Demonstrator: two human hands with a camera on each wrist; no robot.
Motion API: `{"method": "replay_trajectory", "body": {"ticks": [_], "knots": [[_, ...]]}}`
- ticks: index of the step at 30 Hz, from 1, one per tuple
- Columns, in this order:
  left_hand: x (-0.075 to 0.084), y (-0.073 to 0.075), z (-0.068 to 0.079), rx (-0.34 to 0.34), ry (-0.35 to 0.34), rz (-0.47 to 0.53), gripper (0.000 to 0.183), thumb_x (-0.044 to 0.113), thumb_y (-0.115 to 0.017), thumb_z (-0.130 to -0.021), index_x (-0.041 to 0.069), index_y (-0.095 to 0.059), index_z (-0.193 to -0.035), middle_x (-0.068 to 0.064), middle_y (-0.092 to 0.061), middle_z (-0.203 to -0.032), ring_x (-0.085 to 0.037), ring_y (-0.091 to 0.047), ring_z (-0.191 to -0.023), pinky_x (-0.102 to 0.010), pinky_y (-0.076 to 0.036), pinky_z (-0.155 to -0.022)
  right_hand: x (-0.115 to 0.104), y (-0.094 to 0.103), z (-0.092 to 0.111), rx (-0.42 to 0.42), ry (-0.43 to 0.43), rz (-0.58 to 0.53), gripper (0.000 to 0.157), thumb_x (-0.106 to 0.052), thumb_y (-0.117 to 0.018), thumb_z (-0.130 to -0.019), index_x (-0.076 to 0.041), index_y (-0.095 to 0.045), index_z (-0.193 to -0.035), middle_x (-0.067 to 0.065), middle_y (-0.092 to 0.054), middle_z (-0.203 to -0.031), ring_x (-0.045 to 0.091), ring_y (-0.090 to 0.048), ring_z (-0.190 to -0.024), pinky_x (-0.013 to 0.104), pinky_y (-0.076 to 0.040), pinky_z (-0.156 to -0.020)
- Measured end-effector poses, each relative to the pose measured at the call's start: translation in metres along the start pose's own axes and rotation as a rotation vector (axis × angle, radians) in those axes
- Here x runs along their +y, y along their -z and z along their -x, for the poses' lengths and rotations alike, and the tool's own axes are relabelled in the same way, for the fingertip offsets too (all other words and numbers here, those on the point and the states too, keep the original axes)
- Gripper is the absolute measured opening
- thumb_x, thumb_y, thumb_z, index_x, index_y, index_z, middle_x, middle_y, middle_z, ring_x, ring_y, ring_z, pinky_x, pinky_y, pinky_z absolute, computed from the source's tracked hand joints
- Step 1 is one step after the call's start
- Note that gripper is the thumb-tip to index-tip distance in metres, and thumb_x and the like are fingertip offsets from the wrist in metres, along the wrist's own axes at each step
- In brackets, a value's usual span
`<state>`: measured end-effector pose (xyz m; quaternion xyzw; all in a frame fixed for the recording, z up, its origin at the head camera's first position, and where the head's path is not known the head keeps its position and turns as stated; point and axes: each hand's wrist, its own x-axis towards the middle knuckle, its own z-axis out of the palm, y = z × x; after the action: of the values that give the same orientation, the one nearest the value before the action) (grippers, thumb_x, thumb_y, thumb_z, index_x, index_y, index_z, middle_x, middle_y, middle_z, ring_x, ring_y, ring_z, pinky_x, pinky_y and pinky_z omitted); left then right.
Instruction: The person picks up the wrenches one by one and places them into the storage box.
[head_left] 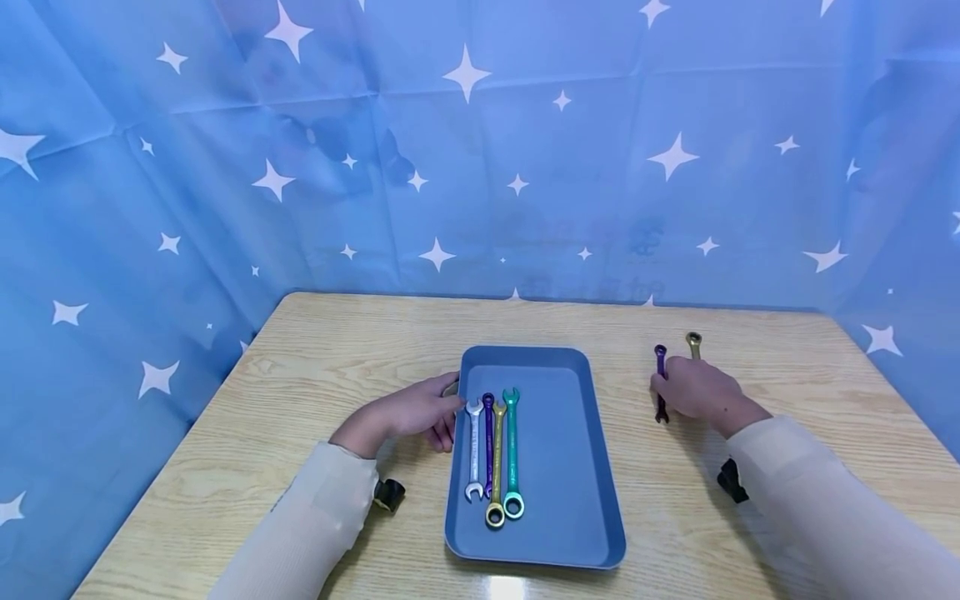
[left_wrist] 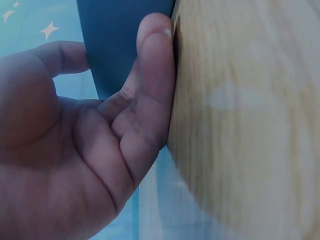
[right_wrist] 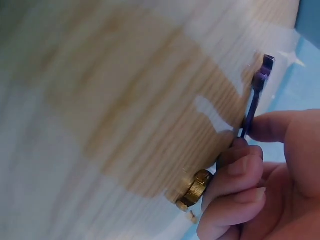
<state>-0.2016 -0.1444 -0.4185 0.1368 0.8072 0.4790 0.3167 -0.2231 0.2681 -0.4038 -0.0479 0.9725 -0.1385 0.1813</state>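
Observation:
A blue-grey tray (head_left: pixel 558 467) lies on the table, holding a silver wrench (head_left: pixel 474 450), a purple wrench (head_left: pixel 489 442), a gold wrench (head_left: pixel 498 467) and a green wrench (head_left: pixel 512 450) side by side in its left half. At the tray's left side my left hand (head_left: pixel 420 410) grips the wall, thumb at the rim and fingers low on the outside. My right hand (head_left: pixel 697 387), right of the tray, pinches a second purple wrench (right_wrist: pixel 254 97) between thumb and index finger. A second gold wrench (head_left: pixel 694 343) lies beside that hand, mostly hidden; its ring end (right_wrist: pixel 195 190) shows near the other fingers.
The wooden table (head_left: pixel 337 333) has a blue curtain (head_left: pixel 510 167) with white stars behind it and along its sides. A black wrist camera (head_left: pixel 389 495) hangs below the left sleeve, another black wrist camera (head_left: pixel 732 481) below the right one.

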Motion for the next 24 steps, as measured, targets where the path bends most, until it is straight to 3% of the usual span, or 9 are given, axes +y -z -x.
{"method": "replay_trajectory", "body": {"ticks": [8,15,24], "knots": [[0.0009,-0.0007,0.0012,0.009,0.006,-0.003,0.062,0.025,-0.038,-0.107,0.015,-0.010,-0.162,-0.015,-0.069,-0.080,-0.022,-0.068,-0.066,-0.038,-0.063,-0.063,-0.0029,0.0013,0.0014,0.016,0.022,0.033,0.040,-0.023,-0.045,-0.102,-0.011,-0.055,-0.065,-0.004,-0.038,-0.050,0.011,-0.036,-0.044,0.025,-0.031,-0.046],[0.0018,-0.0017,0.0014,0.005,0.000,-0.007,0.062,0.025,-0.037,-0.107,0.016,-0.011,-0.162,-0.014,-0.069,-0.079,-0.022,-0.068,-0.065,-0.038,-0.063,-0.063,-0.0068,0.0020,0.0053,0.029,0.006,0.097,0.038,-0.027,-0.048,-0.101,-0.010,-0.057,-0.068,-0.002,-0.043,-0.050,0.013,-0.041,-0.044,0.026,-0.033,-0.045],[0.0020,-0.0015,0.0012,0.004,0.003,-0.011,0.062,0.024,-0.038,-0.107,0.015,-0.012,-0.162,-0.014,-0.069,-0.079,-0.021,-0.068,-0.065,-0.037,-0.063,-0.063,-0.0038,0.0031,0.0062,0.031,-0.001,0.099,0.037,-0.024,-0.048,-0.099,-0.012,-0.053,-0.064,-0.003,-0.042,-0.049,0.012,-0.040,-0.044,0.026,-0.034,-0.046]]}}
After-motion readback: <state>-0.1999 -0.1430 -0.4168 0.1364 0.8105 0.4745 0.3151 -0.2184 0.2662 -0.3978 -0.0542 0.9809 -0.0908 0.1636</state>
